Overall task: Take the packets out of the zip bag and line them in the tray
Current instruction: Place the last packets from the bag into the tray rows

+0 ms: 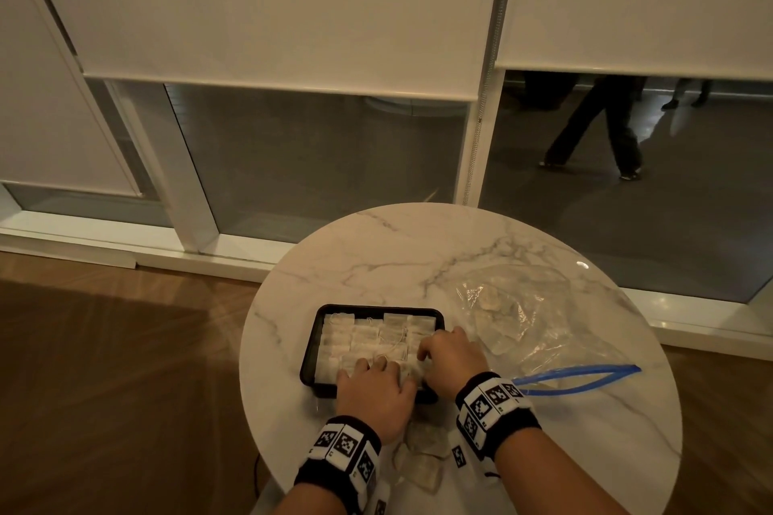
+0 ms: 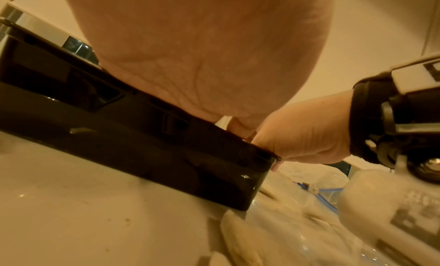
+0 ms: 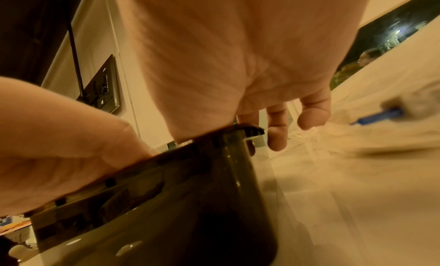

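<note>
A black tray (image 1: pixel 311 341) sits on the round marble table, filled with rows of white packets (image 1: pixel 364 334). Both hands are over its near side. My left hand (image 1: pixel 374 370) lies palm down with its fingers reaching onto the packets of the near row. My right hand (image 1: pixel 435 347) is at the tray's near right corner, fingers bent down over the rim. In the right wrist view the fingers (image 3: pixel 276 138) hang loosely past the tray wall (image 3: pixel 214 176). The clear zip bag (image 1: pixel 539 318) with a blue zip lies right of the tray, a few packets inside.
Several loose packets (image 1: pixel 422 456) lie at the table's near edge between my wrists. The bag's blue zip (image 1: pixel 585 374) stands open towards my right wrist. Beyond the table are glass panels with lowered blinds, and a person's legs walk past outside.
</note>
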{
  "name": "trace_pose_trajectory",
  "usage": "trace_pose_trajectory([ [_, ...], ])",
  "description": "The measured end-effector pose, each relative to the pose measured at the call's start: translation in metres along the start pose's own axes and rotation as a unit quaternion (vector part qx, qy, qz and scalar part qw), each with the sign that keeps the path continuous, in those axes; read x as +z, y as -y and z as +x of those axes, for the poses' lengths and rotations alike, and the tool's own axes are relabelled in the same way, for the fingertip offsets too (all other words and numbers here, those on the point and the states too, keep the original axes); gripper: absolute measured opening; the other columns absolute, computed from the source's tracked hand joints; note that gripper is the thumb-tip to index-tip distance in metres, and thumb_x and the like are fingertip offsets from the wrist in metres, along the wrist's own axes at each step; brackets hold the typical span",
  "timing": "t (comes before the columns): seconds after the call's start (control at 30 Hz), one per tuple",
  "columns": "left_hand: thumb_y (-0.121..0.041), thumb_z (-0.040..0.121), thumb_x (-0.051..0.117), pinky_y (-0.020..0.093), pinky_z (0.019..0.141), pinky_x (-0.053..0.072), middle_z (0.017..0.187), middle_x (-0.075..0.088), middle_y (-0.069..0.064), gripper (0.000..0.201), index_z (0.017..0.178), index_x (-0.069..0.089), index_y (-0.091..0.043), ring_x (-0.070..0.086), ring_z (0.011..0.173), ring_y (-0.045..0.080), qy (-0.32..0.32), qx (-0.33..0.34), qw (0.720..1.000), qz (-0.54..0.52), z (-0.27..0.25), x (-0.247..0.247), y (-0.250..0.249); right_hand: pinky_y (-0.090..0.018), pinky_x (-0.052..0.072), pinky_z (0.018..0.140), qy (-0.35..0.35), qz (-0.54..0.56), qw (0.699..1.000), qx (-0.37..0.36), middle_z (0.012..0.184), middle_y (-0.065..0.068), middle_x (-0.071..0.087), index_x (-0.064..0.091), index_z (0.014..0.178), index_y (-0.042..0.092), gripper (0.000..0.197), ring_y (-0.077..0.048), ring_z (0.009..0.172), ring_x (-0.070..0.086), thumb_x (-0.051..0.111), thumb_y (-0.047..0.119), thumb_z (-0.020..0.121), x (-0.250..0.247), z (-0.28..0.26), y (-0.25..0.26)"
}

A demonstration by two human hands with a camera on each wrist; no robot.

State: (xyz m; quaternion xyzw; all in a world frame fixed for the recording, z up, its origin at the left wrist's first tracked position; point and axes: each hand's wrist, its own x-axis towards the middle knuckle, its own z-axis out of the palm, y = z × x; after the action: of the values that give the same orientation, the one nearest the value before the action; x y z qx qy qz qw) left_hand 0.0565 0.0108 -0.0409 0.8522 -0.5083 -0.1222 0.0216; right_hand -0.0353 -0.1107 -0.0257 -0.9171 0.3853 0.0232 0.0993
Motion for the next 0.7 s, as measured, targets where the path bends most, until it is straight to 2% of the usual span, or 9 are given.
trace_pose_trajectory([
  [0.27, -0.050, 0.101, 0.026, 0.046, 0.101, 0.035, 0.132, 0.051, -0.003, 0.046, 0.127, 0.056, -0.027, 0.044, 0.121, 0.021, -0.045, -0.010, 0.999, -0.012, 0.000, 0.008, 0.001, -0.041, 0.043, 0.094, -0.002, -0.010, 1.000, 0.006, 0.122, 0.003, 0.060, 0.064, 0.113, 0.030, 0.027, -0.023, 0.117, 0.046, 0.062, 0.019, 0.088, 0.002, 0.003, 0.004],
  [0.5, -0.049, 0.100, 0.023, 0.048, 0.096, 0.035, 0.126, 0.058, -0.001, 0.046, 0.122, 0.057, -0.027, 0.047, 0.117, 0.023, -0.030, 0.002, 0.999, 0.012, 0.003, 0.012, 0.003, -0.042, 0.043, 0.094, -0.006, -0.007, 1.000, 0.009, 0.124, 0.003, 0.059, 0.062, 0.112, 0.029, 0.028, -0.024, 0.118, 0.046, 0.058, 0.016, 0.088, 0.002, 0.005, 0.005],
  [0.7, -0.050, 0.091, 0.014, 0.053, 0.093, 0.034, 0.123, 0.061, -0.002, 0.059, 0.125, 0.058, -0.030, 0.050, 0.116, 0.028, -0.010, 0.025, 0.998, 0.058, 0.008, 0.020, 0.006, -0.042, 0.043, 0.094, -0.005, -0.008, 1.000, 0.007, 0.124, 0.002, 0.058, 0.062, 0.113, 0.028, 0.029, -0.024, 0.118, 0.046, 0.062, 0.018, 0.086, 0.002, 0.005, 0.005],
])
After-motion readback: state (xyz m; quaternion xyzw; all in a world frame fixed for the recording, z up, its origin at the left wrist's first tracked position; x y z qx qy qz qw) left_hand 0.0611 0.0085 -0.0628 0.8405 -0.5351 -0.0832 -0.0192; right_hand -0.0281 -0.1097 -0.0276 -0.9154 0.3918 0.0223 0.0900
